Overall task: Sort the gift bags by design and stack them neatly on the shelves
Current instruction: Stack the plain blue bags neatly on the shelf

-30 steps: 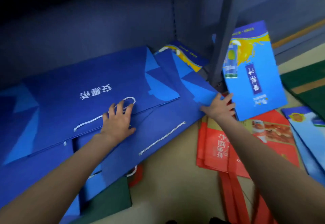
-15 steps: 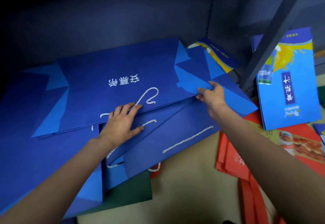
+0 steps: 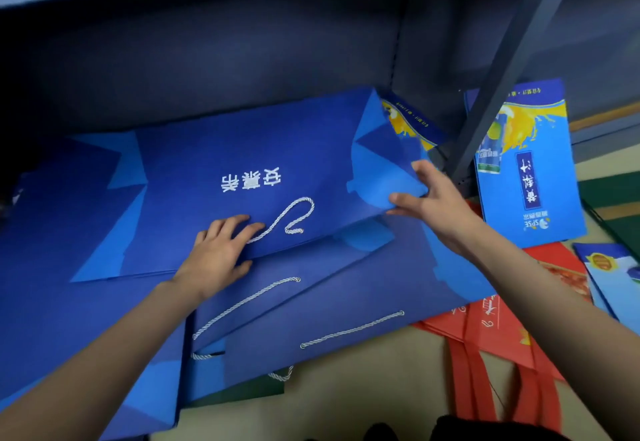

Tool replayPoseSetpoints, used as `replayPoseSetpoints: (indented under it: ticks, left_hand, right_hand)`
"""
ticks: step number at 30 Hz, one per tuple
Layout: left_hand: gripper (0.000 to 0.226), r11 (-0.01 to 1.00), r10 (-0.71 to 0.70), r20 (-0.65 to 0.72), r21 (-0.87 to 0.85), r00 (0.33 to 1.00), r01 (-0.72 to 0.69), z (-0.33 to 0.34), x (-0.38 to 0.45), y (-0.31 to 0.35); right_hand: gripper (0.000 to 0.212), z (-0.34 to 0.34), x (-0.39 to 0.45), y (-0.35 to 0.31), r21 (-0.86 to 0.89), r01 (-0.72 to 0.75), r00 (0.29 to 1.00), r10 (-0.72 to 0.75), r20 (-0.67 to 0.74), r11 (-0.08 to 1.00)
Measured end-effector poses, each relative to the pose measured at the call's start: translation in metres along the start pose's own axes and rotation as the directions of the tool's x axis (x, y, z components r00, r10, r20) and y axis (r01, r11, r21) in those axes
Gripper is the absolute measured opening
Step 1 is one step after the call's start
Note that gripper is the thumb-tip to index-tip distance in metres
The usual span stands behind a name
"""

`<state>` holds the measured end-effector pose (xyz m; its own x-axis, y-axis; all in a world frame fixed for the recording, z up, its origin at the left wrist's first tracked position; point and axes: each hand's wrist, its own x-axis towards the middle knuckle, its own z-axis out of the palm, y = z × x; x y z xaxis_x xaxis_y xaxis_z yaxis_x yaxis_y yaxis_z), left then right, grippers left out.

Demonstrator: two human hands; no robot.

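1. Several flat dark-blue gift bags lie fanned on the low shelf (image 3: 242, 69) in the head view; the top blue bag (image 3: 221, 163), with white characters and a white rope handle (image 3: 294, 215), overlaps two more blue bags (image 3: 329, 302) that jut over the floor.
2. A grey shelf post (image 3: 502, 76) stands at right, partly hiding a light-blue juice-print bag (image 3: 533, 177) leaning behind it; another juice-print bag (image 3: 405, 118) pokes out under the top bag's corner. Red bags (image 3: 485, 336) lie on the floor.
3. The left hand (image 3: 218, 253) grips the top bag's near edge, fingers over it beside the handle. The right hand (image 3: 433, 194) pinches its light-blue folded side flap.
4. Against half a second ago, the right hand sits further out at the flap's corner, and the left has closed over the edge.
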<state>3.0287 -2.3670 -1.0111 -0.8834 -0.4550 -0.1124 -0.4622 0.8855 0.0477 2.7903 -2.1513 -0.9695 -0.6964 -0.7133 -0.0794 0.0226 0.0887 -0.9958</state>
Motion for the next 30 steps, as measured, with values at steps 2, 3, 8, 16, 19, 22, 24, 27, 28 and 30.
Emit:
replayPoseSetpoints:
  ticks: [2, 3, 8, 16, 19, 22, 24, 27, 28, 30]
  left_hand:
    - [0.065, 0.999, -0.025, -0.07, -0.029, 0.997, 0.023, -0.009, 0.001, 0.001]
    - [0.066, 0.999, -0.031, -0.095, -0.035, 0.995, 0.028, -0.013, 0.001, 0.001]
    - [0.068, 0.992, 0.08, -0.207, -0.081, 0.975, -0.099, -0.021, -0.004, 0.005]
    - [0.088, 0.905, 0.364, 0.401, 0.06, 0.841, -0.421, -0.004, -0.014, 0.056]
    - [0.066, 0.828, 0.473, 0.456, 0.062, 0.754, -0.557, 0.004, -0.011, 0.091]
    - [0.058, 0.849, 0.463, 0.42, 0.044, 0.781, -0.527, 0.005, 0.008, 0.111]
    - [0.059, 0.897, 0.383, 0.392, 0.056, 0.836, -0.438, 0.002, 0.025, 0.117]
    - [0.063, 0.91, 0.317, 0.401, 0.127, 0.86, -0.395, 0.0, 0.039, 0.118]
    - [0.063, 0.91, 0.305, 0.397, 0.148, 0.866, -0.388, 0.0, 0.042, 0.117]
    - [0.065, 0.919, 0.261, 0.381, 0.182, 0.887, -0.349, -0.002, 0.048, 0.111]
  right_hand:
    - [0.023, -0.002, -0.002, -0.018, -0.011, 0.1, 0.995, -0.1, 0.018, 0.995]
    - [0.026, -0.004, -0.003, -0.026, -0.01, 0.132, 0.991, -0.132, 0.02, 0.991]
    - [0.028, -0.026, -0.015, -0.03, 0.114, -0.027, 0.998, 0.032, -0.044, 0.993]
    - [0.036, -0.139, -0.09, 0.028, 0.057, -0.668, 0.738, 0.671, -0.075, 0.742]
    - [0.04, -0.186, -0.122, 0.044, -0.04, -0.711, 0.681, 0.674, -0.286, 0.702]
    - [0.031, -0.201, -0.136, 0.045, -0.233, -0.774, 0.627, 0.666, -0.404, 0.588]
    - [0.033, -0.188, -0.128, 0.044, -0.298, -0.762, 0.647, 0.686, -0.331, 0.575]
    - [0.039, -0.152, -0.099, 0.042, -0.408, -0.666, 0.737, 0.637, -0.227, 0.625]
    - [0.043, -0.14, -0.089, 0.044, -0.426, -0.634, 0.759, 0.624, -0.184, 0.645]
    - [0.053, -0.117, -0.069, 0.052, -0.48, -0.574, 0.793, 0.596, -0.124, 0.663]
